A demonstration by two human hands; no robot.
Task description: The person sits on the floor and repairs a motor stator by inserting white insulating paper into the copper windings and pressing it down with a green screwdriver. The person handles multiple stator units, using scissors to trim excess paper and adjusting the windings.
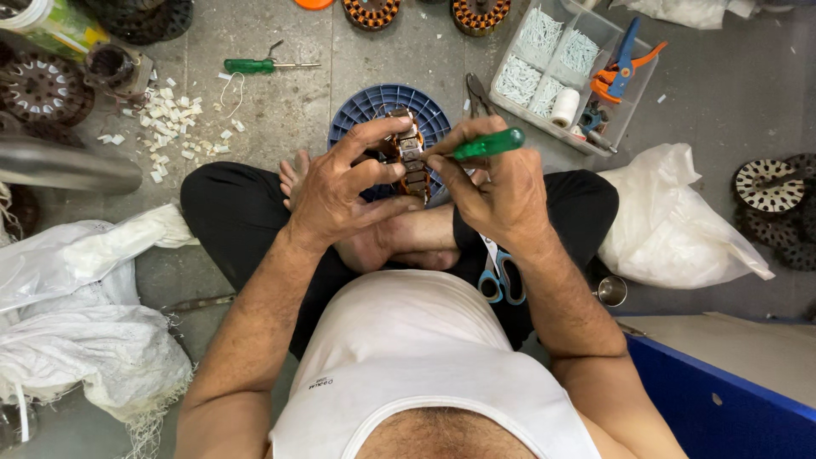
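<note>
- Your left hand [340, 191] clamps the stator core [411, 157].
- Your right hand [497, 191] pinches the green screwdriver [486, 144] against it.
- Blue spool [374, 104] sits behind; scissors [500, 276] on your lap.

both forearms reach forward from the body and meet in front of the chest, over the crossed legs. the left hand [340, 191] is turned palm-inward, wrist slightly bent, with thumb and fingers curled closed in a grip. the right hand [497, 191] sits just beside it, knuckles up, its fingers [450, 149] pinched shut toward the left hand. the fingertips of the two hands nearly touch. both elbows are bent and spread outward. a bare foot shows between the forearms.
</note>
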